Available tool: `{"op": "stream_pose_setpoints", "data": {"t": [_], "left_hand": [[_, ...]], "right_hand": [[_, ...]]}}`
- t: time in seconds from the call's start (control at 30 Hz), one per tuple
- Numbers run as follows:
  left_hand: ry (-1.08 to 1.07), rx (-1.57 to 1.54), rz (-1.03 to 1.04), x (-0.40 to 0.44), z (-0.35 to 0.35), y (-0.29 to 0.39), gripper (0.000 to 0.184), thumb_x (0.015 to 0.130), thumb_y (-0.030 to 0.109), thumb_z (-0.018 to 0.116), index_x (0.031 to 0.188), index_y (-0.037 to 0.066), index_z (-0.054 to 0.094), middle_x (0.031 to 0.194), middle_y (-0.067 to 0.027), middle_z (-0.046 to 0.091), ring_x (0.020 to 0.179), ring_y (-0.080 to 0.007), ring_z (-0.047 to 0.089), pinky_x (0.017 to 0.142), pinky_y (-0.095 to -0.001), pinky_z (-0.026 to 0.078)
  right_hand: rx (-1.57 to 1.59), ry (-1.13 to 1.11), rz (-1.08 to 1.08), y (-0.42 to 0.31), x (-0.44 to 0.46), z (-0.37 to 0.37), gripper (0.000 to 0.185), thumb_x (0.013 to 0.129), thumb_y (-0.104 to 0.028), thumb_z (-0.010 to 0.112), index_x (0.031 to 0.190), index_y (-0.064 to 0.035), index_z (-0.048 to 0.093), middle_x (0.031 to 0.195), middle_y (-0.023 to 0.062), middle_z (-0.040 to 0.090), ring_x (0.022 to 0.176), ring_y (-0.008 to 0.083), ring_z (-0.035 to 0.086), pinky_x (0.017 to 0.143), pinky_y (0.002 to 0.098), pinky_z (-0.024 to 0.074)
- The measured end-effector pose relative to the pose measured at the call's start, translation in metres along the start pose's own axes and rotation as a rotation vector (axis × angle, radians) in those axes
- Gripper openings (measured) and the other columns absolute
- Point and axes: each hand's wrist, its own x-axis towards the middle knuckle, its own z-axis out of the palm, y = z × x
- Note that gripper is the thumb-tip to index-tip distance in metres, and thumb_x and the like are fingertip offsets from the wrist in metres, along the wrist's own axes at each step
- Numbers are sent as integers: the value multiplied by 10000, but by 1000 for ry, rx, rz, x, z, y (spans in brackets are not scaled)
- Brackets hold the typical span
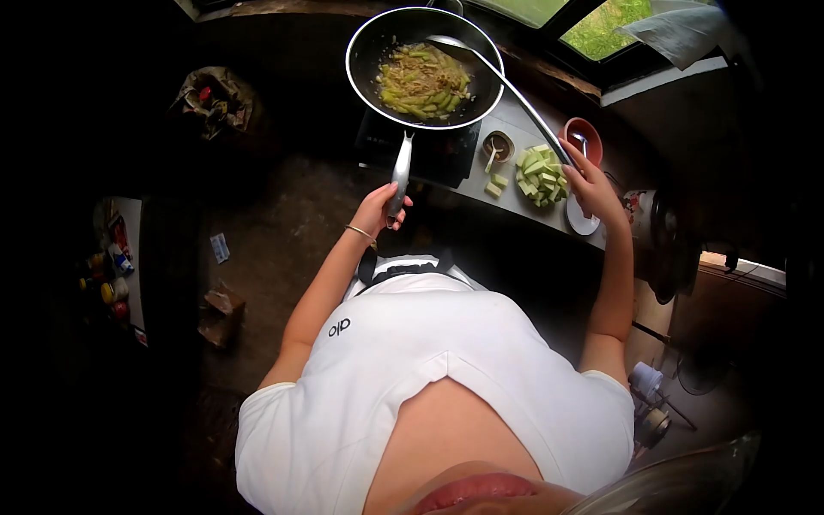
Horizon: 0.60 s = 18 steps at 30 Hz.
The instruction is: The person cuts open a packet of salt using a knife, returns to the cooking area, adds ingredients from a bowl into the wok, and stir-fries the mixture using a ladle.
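Note:
My left hand (384,209) is wrapped round the metal handle of a wok (365,99). Inside the wok lies a cooked mix of green vegetable pieces (421,81) with brownish bits on top. My right hand (590,183) grips the long handle of a metal ladle (524,99). The ladle's head is in the wok, at the far edge of the food. Close to my right hand, cut pale-green vegetable chunks (541,176) are piled on the counter side. A small bowl (498,146) with a white spoon stands between the pile and the wok.
Under the wok is a dark cooktop (451,159). A red-brown bowl (592,136) holding a spoon stands right of the chunks, near a white plate (582,219). On the floor at left are an open bag (215,103) and a cardboard box (221,316). Windows (605,26) line the back.

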Motion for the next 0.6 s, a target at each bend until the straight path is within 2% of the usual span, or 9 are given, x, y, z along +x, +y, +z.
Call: {"op": "stream_pose_setpoints", "data": {"t": [0.1,0.17,0.5,0.57,0.6], "left_hand": [[3,27,-4,-2,3,3,383,958,302,417,1217,22,454,815,-77,598,551,-131,551,427,-241,415],[-17,26,5,-2,3,4,263,946,328,445,940,68,482,803,-80,607,548,-135,553,449,-267,433],[-4,33,-1,-4,6,6,257,950,323,434,950,72,484,806,-78,606,556,-133,554,452,-265,432],[5,48,-3,-2,5,5,253,952,320,432,961,72,484,807,-76,606,554,-133,555,454,-265,433],[5,45,0,-2,6,4,253,952,320,432,961,72,484,807,-76,606,554,-133,555,454,-265,433]], "right_hand": [[191,-92,52,-3,-9,3,476,927,-211,503,1385,-160,383,518,-64,355,353,24,296,326,181,238],[243,-181,134,-5,-9,14,479,927,-202,498,1389,-157,377,509,-67,334,347,28,289,317,190,240],[86,-254,156,10,20,54,482,936,-253,467,1404,-226,355,515,-41,339,343,64,322,323,231,294],[-78,-165,17,10,27,72,480,938,-259,461,1404,-275,347,540,-8,385,356,78,344,343,238,323],[-81,-166,15,7,23,65,480,938,-259,461,1404,-275,347,540,-8,385,356,78,344,343,238,323]]}}
